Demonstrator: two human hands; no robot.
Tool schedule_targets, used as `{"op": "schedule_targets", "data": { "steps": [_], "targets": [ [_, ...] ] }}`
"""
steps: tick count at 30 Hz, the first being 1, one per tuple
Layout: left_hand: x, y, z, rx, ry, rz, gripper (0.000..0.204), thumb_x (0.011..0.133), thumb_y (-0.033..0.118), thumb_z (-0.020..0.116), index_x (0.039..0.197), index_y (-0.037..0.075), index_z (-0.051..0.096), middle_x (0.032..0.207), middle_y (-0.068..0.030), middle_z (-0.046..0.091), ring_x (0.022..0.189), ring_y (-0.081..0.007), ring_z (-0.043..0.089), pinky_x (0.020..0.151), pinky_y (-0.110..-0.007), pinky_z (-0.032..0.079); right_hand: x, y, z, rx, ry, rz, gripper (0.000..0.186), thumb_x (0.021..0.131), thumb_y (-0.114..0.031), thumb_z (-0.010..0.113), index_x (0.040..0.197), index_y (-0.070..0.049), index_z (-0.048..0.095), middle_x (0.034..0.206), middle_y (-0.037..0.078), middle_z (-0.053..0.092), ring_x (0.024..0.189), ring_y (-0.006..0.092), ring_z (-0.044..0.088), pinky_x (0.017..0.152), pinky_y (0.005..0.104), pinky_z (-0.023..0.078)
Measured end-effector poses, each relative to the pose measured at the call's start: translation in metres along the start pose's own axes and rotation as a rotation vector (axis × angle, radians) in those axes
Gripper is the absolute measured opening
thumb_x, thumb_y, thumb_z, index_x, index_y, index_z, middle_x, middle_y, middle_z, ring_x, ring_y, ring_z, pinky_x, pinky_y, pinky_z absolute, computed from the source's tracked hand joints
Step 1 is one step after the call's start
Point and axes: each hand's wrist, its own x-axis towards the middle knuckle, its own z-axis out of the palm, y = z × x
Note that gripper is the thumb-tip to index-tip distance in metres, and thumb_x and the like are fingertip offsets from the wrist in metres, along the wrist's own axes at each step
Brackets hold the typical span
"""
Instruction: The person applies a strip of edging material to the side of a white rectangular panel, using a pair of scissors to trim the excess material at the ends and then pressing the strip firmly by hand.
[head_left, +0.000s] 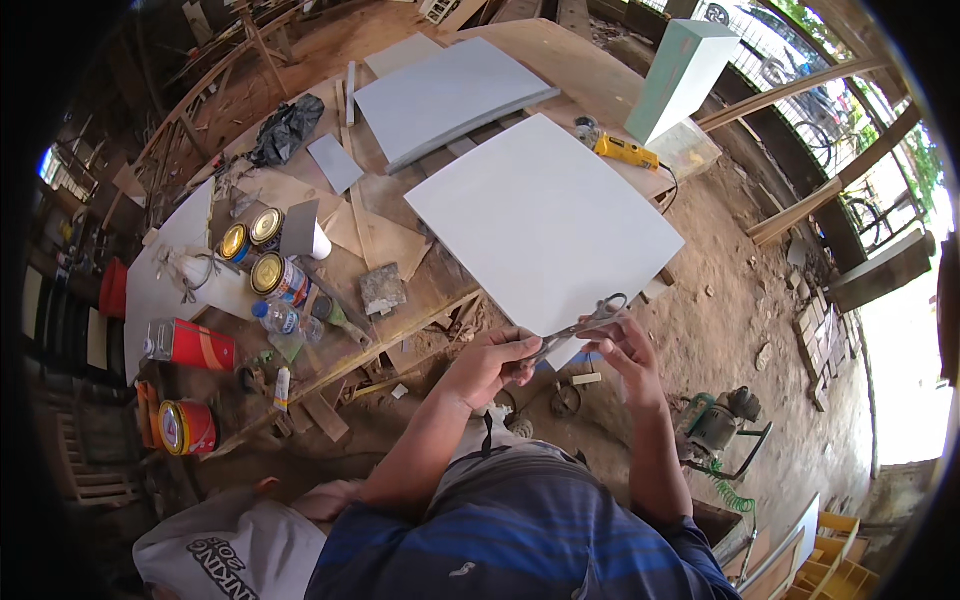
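Note:
A pair of dark metal scissors [579, 327] spans the gap between my two hands, in front of the near corner of a white board [545, 220]. My left hand [487, 368] pinches the scissors' left end between thumb and fingers. At the other end, beside a finger loop, my right hand [627, 352] has its fingers curled against the scissors. A small pale piece [566, 353] shows between the hands below the board; what it is, I cannot tell.
Lidded paint cans [268, 272], a water bottle [276, 318] and a red container [203, 345] stand at left. A yellow angle grinder [627, 151] lies beyond the board, near a pale green box-shaped piece [682, 80]. A compressor [715, 428] sits at right. Another person's shirt [235, 545] is lower left.

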Motion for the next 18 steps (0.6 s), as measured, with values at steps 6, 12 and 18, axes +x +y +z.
{"op": "schedule_targets", "data": {
  "steps": [6,12,18],
  "targets": [
    [0.003,-0.043,0.008,-0.284,-0.137,-0.167,0.022,0.103,0.022,0.060,0.098,0.002,0.064,0.078,-0.0028,0.059,0.069,-0.0135,0.059,0.063,-0.027,0.046,-0.013,0.023,0.010,0.155,-0.094,-0.029,0.027,0.102,-0.015,0.061,0.125,0.000,0.062,0.126,0.018,0.067,0.117,0.0248,0.064,0.099,0.0418,0.047],
    [0.006,-0.071,0.005,0.110,-0.134,-0.117,0.022,0.105,0.018,0.057,0.111,-0.002,0.065,0.090,-0.0061,0.068,0.079,-0.0132,0.063,0.072,-0.027,0.051,-0.027,0.020,0.015,0.175,0.059,0.032,0.012,0.102,-0.014,0.062,0.107,-0.003,0.064,0.105,0.007,0.069,0.094,0.0164,0.066,0.087,0.0350,0.052],
    [0.004,-0.062,0.005,0.363,0.089,0.260,0.023,0.101,0.014,0.066,0.117,-0.002,0.068,0.096,-0.0035,0.071,0.094,-0.0099,0.064,0.087,-0.025,0.051,-0.036,0.010,0.020,0.101,0.107,0.097,0.010,0.102,-0.012,0.062,0.105,-0.003,0.062,0.095,0.004,0.066,0.085,0.0129,0.064,0.077,0.0299,0.052]
  ]
}}
